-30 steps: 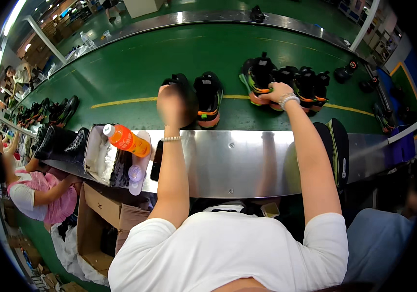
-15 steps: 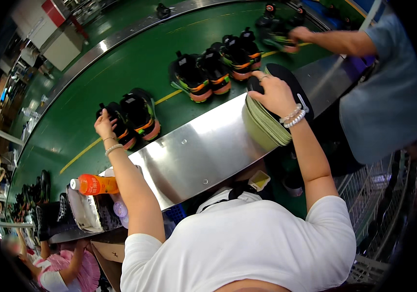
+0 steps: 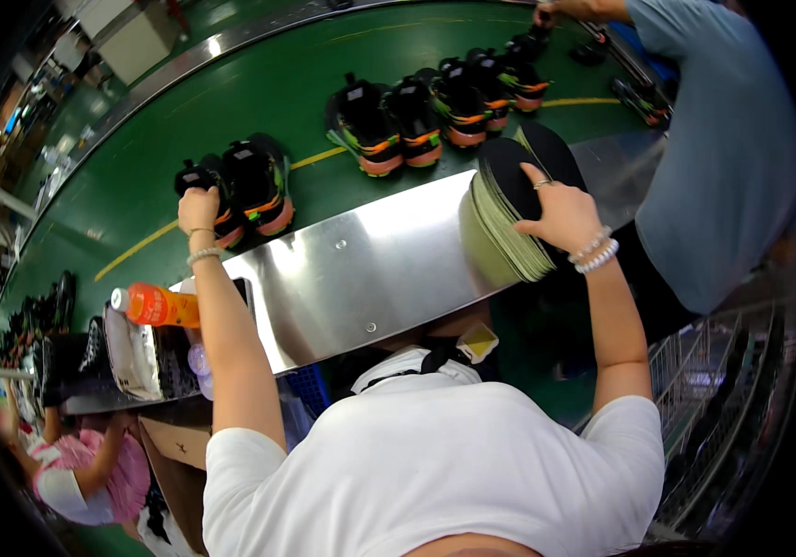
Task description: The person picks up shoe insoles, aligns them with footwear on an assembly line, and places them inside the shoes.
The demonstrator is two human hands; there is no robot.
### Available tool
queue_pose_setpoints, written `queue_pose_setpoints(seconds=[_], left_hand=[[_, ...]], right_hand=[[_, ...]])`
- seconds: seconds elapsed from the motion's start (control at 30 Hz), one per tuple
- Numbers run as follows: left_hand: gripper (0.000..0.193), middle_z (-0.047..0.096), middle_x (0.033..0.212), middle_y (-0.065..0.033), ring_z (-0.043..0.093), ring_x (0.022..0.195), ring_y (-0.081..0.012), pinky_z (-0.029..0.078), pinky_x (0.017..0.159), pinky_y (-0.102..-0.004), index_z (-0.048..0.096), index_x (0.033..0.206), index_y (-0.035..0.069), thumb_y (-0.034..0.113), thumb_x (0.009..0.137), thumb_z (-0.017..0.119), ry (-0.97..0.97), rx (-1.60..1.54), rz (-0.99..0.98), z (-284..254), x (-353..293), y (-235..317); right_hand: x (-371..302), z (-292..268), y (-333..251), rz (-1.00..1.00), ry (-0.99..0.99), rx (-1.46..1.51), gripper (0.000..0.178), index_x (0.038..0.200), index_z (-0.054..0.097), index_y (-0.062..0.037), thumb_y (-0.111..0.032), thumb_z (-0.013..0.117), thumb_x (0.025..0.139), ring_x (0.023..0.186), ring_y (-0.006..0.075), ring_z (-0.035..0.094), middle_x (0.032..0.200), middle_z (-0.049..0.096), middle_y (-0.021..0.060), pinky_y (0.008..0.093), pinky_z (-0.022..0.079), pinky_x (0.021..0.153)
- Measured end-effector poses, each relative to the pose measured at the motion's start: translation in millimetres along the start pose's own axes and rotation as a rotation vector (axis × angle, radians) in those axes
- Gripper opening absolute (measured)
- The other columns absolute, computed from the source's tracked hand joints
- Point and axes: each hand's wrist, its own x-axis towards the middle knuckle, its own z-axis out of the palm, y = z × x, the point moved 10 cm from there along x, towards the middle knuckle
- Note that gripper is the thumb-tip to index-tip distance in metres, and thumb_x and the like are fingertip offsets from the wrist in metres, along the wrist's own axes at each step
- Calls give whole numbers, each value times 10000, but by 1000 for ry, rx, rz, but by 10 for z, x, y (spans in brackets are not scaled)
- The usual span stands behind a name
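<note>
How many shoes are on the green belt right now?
6 clearly: two shoes by the left hand, two mid-belt, two further along. More lie near the co-worker and at far left, unclear.

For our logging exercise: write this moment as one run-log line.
left hand: gripping black sneaker on green belt | right hand: on stack of insoles | steel shelf: between them

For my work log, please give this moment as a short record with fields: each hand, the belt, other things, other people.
left hand: grips a black shoe on the belt
right hand: rests on a stack of insoles, fingers on the top one
belt: green, carries pairs of black shoes with orange soles
shelf: shiny metal, in front of the belt
bottle: orange, lying at the left
people: one in a grey shirt at right; one in pink at lower left
</note>
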Motion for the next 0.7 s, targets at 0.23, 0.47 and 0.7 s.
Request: queue_pose_setpoints(seconds=[0.23, 0.47, 0.7], left_hand=[[209, 442, 551, -54, 383, 457, -155, 369, 462, -280, 434, 644, 25, 125, 754, 581, 832, -327, 98, -2397, -1355, -304], [238, 625, 836, -141, 604, 723, -224, 469, 651, -301, 585, 959, -2, 191, 833, 527, 620, -149, -320, -2649, -1619, -2124], [199, 587, 859, -137, 552, 814, -261, 416, 773, -340, 572, 891, -29, 138, 833, 481, 776, -345, -101, -2828, -1652, -1100]], right_hand=[[348, -822, -726, -368, 427, 77, 456, 1109, 511, -113, -242, 634, 689, 715, 273, 580, 930, 545, 95, 364, 469, 644], [1511, -461, -1768, -523, 210, -478, 126, 769, 653, -81, -129, 541, 741, 775, 223, 624, 789, 641, 96, 316, 496, 628], [2056, 23, -2268, -627, 33, -218, 250, 832, 635, -10, -197, 635, 667, 815, 295, 603, 854, 617, 179, 368, 490, 737]])
